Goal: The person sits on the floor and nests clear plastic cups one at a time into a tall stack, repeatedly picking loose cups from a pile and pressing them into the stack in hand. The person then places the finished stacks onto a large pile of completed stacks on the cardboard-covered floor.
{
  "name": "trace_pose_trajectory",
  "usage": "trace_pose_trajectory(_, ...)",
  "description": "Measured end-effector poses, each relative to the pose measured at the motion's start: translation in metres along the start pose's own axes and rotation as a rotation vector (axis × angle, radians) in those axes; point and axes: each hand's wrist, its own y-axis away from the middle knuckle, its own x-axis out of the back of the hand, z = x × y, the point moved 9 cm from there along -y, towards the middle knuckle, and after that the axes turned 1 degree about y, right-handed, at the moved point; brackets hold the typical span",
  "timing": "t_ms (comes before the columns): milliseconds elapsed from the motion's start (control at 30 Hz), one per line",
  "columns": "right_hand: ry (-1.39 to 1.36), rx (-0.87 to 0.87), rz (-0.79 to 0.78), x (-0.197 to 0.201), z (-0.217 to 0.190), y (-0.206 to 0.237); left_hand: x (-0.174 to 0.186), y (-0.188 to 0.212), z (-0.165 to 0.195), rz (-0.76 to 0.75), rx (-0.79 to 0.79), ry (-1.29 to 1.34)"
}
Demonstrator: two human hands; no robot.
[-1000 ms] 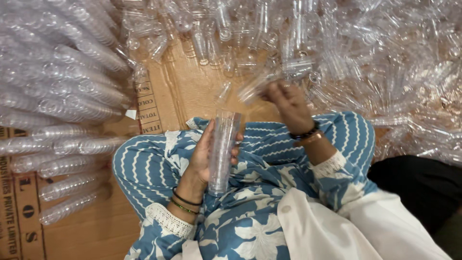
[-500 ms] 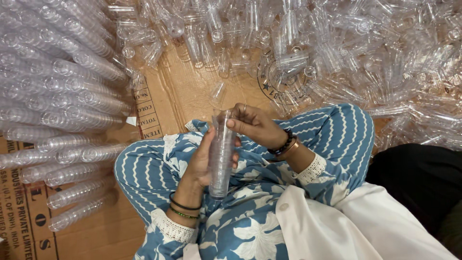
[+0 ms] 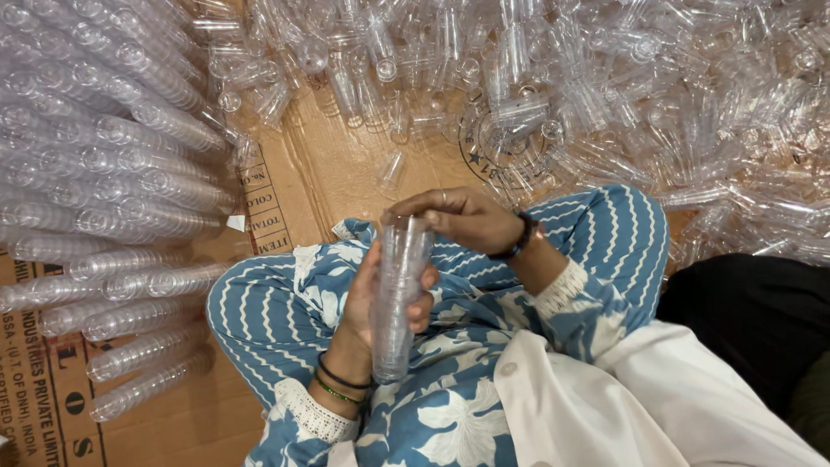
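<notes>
My left hand [image 3: 367, 303] grips a tall stack of nested clear plastic cups [image 3: 396, 298], held upright over my lap. My right hand [image 3: 458, 218] rests on the top of that stack, fingers curled over its upper rim where the topmost cup sits. Both wrists wear dark bangles. I sit cross-legged in blue and white patterned clothes on flattened brown cardboard [image 3: 311, 186].
Finished long stacks of clear cups [image 3: 121, 173] lie side by side on the left. A big loose heap of single clear cups [image 3: 605, 95] covers the far and right side. A dark cloth bundle [image 3: 761, 320] lies at the right.
My right hand came back from the loose heap to the stack and now presses on its top. The left hand kept the stack in place.
</notes>
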Motion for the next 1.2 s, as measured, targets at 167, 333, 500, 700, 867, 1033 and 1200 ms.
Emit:
trace_pose_trajectory(167,-0.188,0.053,-0.254,-0.003,0.006,-0.006,-0.007,-0.005,-0.02,-0.112,0.047,0.135)
trace_pose_trajectory(333,-0.311,0.239,0.077,0.04,0.0,-0.015,0.011,0.003,0.001,0.004,-0.043,-0.085)
trace_pose_trajectory(500,-0.414,0.165,0.301,0.065,-0.012,0.004,0.024,0.036,0.055,0.136,-0.276,-0.202)
trace_pose_trajectory(700,0.949,-0.372,0.322,0.04,0.02,0.03,0.033,0.064,0.095,0.201,-0.452,-0.149)
trace_pose_trajectory(867,1.96,-0.304,-0.032,-0.028,0.076,0.0,0.036,0.046,0.081,0.149,-0.355,-0.059)
trace_pose_trajectory(1033,2.213,-0.136,0.038,-0.032,0.096,-0.024,0.027,0.038,0.067,0.082,-0.28,0.027)
trace_pose_trajectory(1200,2.0,-0.171,0.006,-0.012,0.092,-0.025,0.028,0.037,0.062,0.089,-0.259,0.007)
